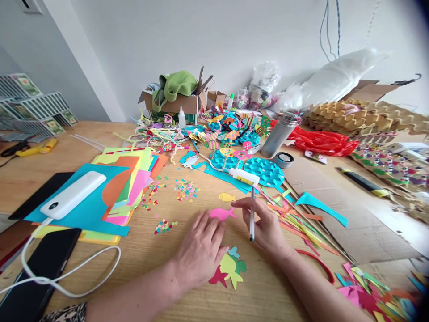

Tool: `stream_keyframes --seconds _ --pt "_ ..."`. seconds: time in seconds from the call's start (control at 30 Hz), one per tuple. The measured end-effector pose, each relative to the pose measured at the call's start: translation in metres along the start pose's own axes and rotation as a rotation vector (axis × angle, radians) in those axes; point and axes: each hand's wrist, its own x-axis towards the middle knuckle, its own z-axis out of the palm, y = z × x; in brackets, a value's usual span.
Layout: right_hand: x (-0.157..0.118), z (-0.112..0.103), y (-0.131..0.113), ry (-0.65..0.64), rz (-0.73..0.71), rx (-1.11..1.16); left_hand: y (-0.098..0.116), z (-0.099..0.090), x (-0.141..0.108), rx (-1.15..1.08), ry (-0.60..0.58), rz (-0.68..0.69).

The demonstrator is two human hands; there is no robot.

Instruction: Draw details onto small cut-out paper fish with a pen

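Note:
My left hand lies flat on the table, fingers stretched out, its fingertips at the edge of a pink paper fish. A pen is held in my right hand, while that hand's index finger reaches to the fish's tail. Just beyond the pink fish is a small yellow paper fish with a drawn face. Overlapping fish cutouts in red, yellow, green and blue lie between my wrists. Small paper dots and a heap of confetti sit left of the fish.
Coloured paper is stacked at left under a white power bank, near a phone. Ahead are a glue bottle, blue scalloped discs and a steel flask. Paper strips, cardboard and a utility knife lie right.

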Motion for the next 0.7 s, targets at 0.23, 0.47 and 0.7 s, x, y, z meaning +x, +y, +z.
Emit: stream_keyframes --seconds 0.23,0.47,0.7 --pt "0.006 -0.008 -0.014 0.113 0.309 0.292 -0.001 -0.001 -0.001 -0.057 0.01 0.006" --pt "0.015 0.004 -0.024 0.096 0.609 0.795 0.003 -0.002 -0.003 -0.08 0.015 -0.028" --pt "0.021 0.026 -0.02 0.056 0.61 0.75 0.005 -0.007 -0.003 -0.079 -0.059 -0.063"
